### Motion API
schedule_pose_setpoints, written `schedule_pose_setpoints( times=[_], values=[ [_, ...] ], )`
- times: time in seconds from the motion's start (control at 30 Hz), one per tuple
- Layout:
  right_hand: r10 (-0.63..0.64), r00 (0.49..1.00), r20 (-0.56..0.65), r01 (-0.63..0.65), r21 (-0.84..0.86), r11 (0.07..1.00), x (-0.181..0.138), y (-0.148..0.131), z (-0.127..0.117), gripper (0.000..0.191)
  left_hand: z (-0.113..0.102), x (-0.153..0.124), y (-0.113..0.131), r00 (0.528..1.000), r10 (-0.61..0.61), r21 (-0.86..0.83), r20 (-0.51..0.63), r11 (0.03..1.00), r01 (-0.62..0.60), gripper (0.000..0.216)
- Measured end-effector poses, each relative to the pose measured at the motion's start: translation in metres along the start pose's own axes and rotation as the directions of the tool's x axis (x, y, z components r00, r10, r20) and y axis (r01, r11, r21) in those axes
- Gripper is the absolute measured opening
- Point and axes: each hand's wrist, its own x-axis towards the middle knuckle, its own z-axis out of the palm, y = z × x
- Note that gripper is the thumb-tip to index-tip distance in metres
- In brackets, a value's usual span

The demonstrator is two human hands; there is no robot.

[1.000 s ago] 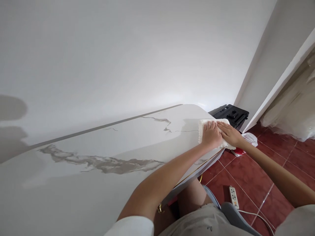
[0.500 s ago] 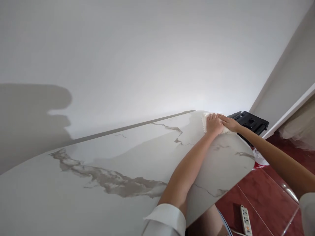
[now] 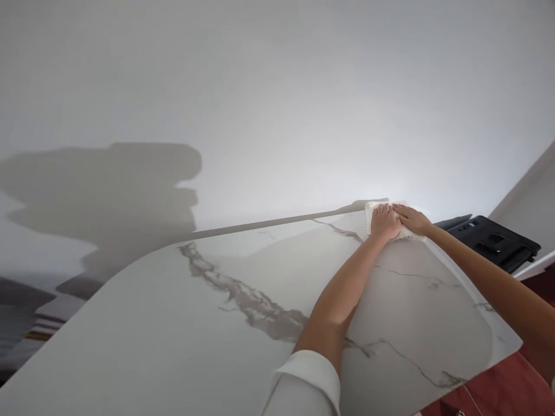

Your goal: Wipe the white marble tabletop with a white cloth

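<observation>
A white cloth [image 3: 406, 233] with a scalloped edge lies at the far right end of a white marble-patterned tabletop [image 3: 247, 271], close to the wall. My left hand [image 3: 385, 222] presses down on it, fingers slightly curled into the fabric. Beside it, my right hand [image 3: 411, 218] rests on the cloth's right part with its fingers stretched out flat, their tips near the left hand's fingers. Both arms reach far forward across the table, and the hands cover much of the cloth.
A pale wall [image 3: 277, 115] runs along the table's far edge and carries a dark shadow at left. Right of the table stands a black object [image 3: 494, 242] of unclear kind. Red tiled floor [image 3: 503, 384] shows below the right corner.
My view has turned left, so table and hands appear farther right and the power strip is out of view. Both hands stay on the cloth at the table's far end.
</observation>
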Motion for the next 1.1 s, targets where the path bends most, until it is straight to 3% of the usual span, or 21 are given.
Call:
schedule_pose_setpoints(
  times=[0.27, 0.43, 0.53, 0.63, 0.83, 1.0, 1.1],
  values=[
    [-0.163, 0.980, 0.116, 0.135, 0.223, 0.965, 0.048, -0.079, 0.030, 0.058, -0.032, -0.036, -0.072, 0.986, -0.166, 0.121, -0.026, 0.978, 0.168, 0.052],
    [-0.375, 0.911, 0.171, 0.270, 0.439, 0.857, 0.094, -0.086, 0.060, 0.058, -0.027, -0.025, -0.112, 0.963, -0.268, 0.259, -0.037, 0.928, 0.269, 0.049],
    [-0.491, 0.863, 0.123, 0.381, 0.481, 0.790, 0.126, -0.083, 0.091, 0.055, -0.013, -0.005, -0.137, 0.939, -0.340, 0.366, -0.045, 0.869, 0.332, 0.048],
    [-0.543, 0.840, 0.002, 0.475, 0.481, 0.737, 0.144, -0.100, 0.110, 0.049, -0.015, -0.002, -0.158, 0.902, -0.425, 0.412, -0.070, 0.811, 0.414, 0.046],
    [-0.586, 0.807, -0.071, 0.540, 0.491, 0.683, 0.142, -0.188, 0.106, 0.044, -0.070, -0.055, -0.192, 0.832, -0.548, 0.384, -0.083, 0.753, 0.535, 0.048],
    [-0.592, 0.801, -0.090, 0.545, 0.519, 0.659, 0.132, -0.247, 0.096, 0.043, -0.108, -0.098, -0.209, 0.849, -0.518, 0.404, -0.106, 0.758, 0.513, 0.047],
    [-0.592, 0.798, -0.112, 0.550, 0.538, 0.639, 0.118, -0.273, 0.089, 0.045, -0.124, -0.123, -0.211, 0.819, -0.557, 0.431, -0.136, 0.711, 0.555, 0.048]
  ],
)
